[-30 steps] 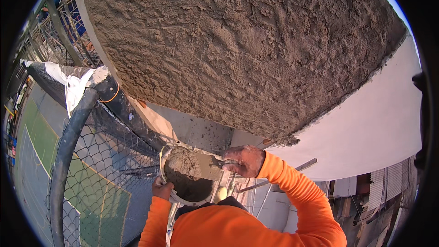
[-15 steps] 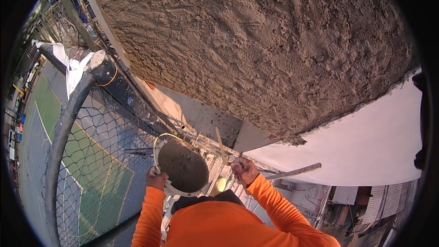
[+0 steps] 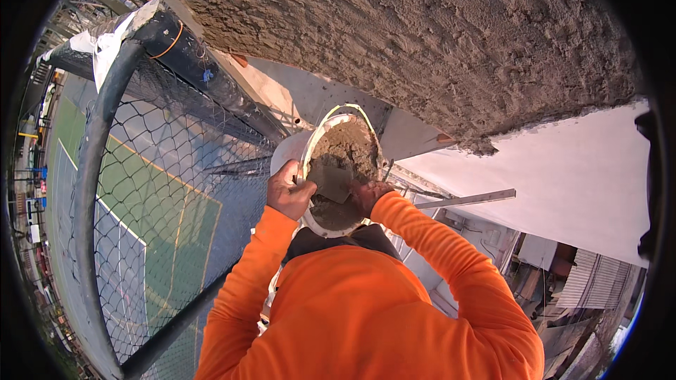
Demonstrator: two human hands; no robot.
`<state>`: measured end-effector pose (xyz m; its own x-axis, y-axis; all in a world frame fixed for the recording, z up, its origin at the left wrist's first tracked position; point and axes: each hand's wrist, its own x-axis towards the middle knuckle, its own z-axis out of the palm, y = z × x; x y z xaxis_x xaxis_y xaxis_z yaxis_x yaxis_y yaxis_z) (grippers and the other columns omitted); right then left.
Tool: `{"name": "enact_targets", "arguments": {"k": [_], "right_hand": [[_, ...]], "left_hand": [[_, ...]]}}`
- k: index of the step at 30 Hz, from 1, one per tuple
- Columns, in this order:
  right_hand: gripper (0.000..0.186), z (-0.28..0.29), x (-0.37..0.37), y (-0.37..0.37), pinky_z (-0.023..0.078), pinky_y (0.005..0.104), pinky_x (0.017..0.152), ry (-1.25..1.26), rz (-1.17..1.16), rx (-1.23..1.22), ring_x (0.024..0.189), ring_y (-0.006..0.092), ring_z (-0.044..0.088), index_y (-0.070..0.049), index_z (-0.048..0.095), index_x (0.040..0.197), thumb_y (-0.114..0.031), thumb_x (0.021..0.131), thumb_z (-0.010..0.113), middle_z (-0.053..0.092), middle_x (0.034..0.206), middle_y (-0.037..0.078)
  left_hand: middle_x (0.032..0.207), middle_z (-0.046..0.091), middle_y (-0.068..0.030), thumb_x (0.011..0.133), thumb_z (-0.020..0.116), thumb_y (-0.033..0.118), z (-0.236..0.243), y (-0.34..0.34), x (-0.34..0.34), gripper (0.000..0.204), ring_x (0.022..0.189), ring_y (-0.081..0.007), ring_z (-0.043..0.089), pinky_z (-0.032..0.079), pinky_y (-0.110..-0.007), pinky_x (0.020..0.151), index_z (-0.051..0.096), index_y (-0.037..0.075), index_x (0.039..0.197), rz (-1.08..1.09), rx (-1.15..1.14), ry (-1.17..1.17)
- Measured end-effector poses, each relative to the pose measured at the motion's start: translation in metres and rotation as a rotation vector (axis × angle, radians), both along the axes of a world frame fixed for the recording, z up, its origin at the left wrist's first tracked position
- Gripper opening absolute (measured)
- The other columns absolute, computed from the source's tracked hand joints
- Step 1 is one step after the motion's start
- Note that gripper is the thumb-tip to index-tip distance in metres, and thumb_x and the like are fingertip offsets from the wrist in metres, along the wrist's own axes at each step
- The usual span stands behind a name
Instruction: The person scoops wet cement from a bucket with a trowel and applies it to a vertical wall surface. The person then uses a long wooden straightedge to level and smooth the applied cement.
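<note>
My left hand (image 3: 291, 190) grips the rim of a white bucket (image 3: 287, 148) of grey mortar (image 3: 343, 144), which is held tilted in front of my body. My right hand (image 3: 371, 195) is closed on a trowel, its flat blade (image 3: 331, 183) down in the mortar; the handle is mostly hidden by my fingers. Beyond the bucket, the upper part of the view holds a wall surface of rough, wet-looking plaster (image 3: 436, 35), its ragged lower edge meeting a smooth white surface (image 3: 563, 183).
Dark pipe framing (image 3: 91, 169) with chain-link mesh and white cloth (image 3: 105, 53) is at my left, over a green-and-blue court (image 3: 169, 239) far below. A metal bar (image 3: 479, 197) juts out at the right, above corrugated roofing (image 3: 581, 281).
My left hand has brought the bucket up and to the right. The trowel, raised beside the bucket half a second ago, is now inside it with my right hand. The view has shifted.
</note>
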<state>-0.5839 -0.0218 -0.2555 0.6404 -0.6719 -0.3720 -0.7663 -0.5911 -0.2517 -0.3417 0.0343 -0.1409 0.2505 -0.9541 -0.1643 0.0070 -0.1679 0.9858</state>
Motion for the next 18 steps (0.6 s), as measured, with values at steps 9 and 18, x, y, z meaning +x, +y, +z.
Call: {"name": "enact_targets", "arguments": {"k": [9,18], "right_hand": [[0.053,0.078,-0.001,-0.010,0.056,0.0513,0.079,0.032,-0.085,0.164,0.084,0.0418,0.070,-0.012,0.055,0.131,-0.051,0.095,0.055,0.073,0.090,0.020],[0.033,0.224,0.013,-0.107,0.055,0.0344,0.062,-0.744,0.351,0.526,0.073,0.0252,0.068,0.000,0.061,0.116,-0.026,0.097,0.069,0.068,0.091,0.010]], "left_hand": [[0.073,0.053,0.0034,0.069,0.064,-0.006,-0.040,0.038,0.050,0.020,0.063,-0.0085,0.049,0.041,-0.028,0.056,0.061,0.005,0.085,0.323,0.051,0.265],[0.069,0.050,0.0026,0.063,0.065,-0.005,-0.100,0.108,0.088,0.023,0.060,-0.0101,0.046,0.040,-0.029,0.054,0.052,0.009,0.075,0.561,0.187,0.141]]}}
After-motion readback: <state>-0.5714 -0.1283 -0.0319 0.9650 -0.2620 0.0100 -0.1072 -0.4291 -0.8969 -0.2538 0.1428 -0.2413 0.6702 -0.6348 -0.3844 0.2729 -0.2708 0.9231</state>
